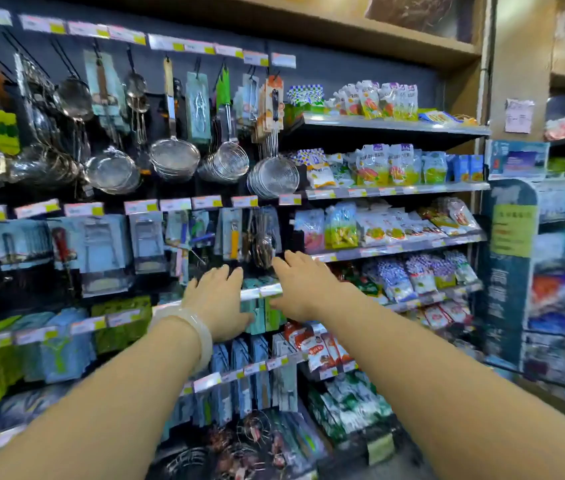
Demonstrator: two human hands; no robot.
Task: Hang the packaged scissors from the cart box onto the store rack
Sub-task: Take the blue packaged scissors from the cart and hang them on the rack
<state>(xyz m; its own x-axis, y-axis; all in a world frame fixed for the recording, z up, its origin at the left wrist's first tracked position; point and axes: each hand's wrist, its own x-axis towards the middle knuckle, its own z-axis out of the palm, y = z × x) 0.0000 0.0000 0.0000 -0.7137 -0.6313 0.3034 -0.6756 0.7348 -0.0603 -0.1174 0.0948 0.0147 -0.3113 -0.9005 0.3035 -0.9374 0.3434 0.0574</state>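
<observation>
Head view. Store rack (343, 69): dark pegboard with hooks, price tags along each row. Two hands at the middle rows. Left hand (220, 303), pale bangle (191, 336) on its wrist: fingers straight, thumb against the teal packaged scissors (256, 318) hanging on a peg just under a price tag (263, 292). Right hand (303, 289): fingers extended and slightly spread, thumb touching the same hanging packs; whether either hand pinches a pack cannot be told. Cart box: not in view.

Step, as judged: seating or squaring packs on the peg. To do it well: steady the front pack with one hand, slide it fully back, level the cards, keep the tag readable.

Count: hands, two; bangle, one; wire strainers (174, 160) above, several stacks; scissor packs, blurred, uncountable.
</observation>
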